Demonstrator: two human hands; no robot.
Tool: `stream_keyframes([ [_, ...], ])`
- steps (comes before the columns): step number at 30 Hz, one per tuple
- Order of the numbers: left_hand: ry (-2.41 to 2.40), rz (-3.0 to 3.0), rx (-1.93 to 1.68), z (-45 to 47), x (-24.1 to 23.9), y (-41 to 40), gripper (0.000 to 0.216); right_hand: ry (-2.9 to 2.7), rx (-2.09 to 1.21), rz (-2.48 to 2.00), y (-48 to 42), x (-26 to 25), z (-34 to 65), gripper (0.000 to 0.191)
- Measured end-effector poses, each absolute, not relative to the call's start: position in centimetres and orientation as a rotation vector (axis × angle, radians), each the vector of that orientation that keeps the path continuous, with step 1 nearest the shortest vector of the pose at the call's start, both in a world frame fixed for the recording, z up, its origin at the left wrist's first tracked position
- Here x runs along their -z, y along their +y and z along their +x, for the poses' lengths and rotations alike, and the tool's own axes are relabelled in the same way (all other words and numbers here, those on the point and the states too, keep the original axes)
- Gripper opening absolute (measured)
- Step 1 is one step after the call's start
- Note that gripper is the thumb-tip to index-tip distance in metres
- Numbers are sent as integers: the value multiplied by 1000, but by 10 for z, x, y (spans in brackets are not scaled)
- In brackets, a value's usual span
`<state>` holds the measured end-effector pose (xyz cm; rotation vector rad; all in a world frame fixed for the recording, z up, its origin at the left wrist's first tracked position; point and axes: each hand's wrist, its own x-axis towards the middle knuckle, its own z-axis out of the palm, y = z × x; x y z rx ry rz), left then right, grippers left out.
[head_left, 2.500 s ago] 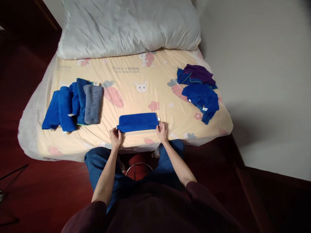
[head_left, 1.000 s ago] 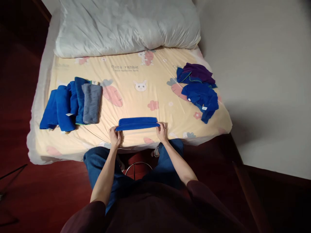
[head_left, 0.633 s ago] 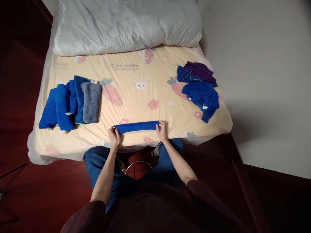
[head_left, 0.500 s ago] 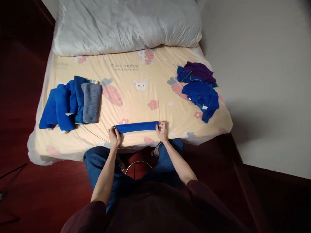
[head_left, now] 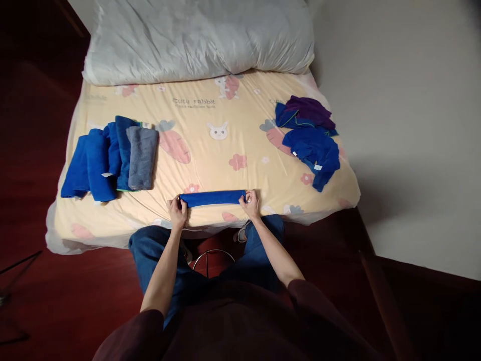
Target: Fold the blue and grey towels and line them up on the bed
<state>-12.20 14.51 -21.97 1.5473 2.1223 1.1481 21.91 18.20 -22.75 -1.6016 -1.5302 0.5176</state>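
A blue towel [head_left: 212, 199], folded into a long narrow strip, lies across the near edge of the bed between my hands. My left hand [head_left: 177, 211] is closed on its left end, thumb on top. At the opposite end my right hand [head_left: 250, 204] pinches the cloth between thumb and fingers. To the left rest several folded blue towels [head_left: 98, 163] side by side, with a folded grey towel [head_left: 143, 158] at their right. On the right lies a crumpled blue cloth [head_left: 317, 153] with a white tag, and behind it a rumpled purple cloth [head_left: 310, 111].
The bed has a yellow sheet [head_left: 203, 145] with rabbits and carrots printed on it. A large grey-white quilt [head_left: 199, 40] is rolled along the far side. A pale wall [head_left: 406, 125] borders the right. Below my knees is a metal ring [head_left: 214, 251], seemingly part of a stool.
Both hands keep hold of the towel strip, which has barely shifted. The view has moved very slightly.
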Motion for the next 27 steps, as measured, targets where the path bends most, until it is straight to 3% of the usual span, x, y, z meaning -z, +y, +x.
stream_keyframes([
  [6, 2117, 1681, -1143, -121, 206, 141, 42, -1778, -230, -1556, 176, 209, 216, 36],
  [11, 1716, 2045, -838, -124, 185, 134, 59, -2251, -194, -1428, 164, 196, 214, 58],
  [19, 1752, 2036, -698, -123, 154, 139, 74, -2371, -319, -1570, 179, 179, 225, 52],
  [23, 1831, 1618, -1121, -90, 147, 106, 69, -2306, -330, -1558, 196, 159, 219, 44],
  [27, 1499, 569, -1289, -43, 152, 80, 37, -2288, -377, -1439, 207, 141, 195, 34],
])
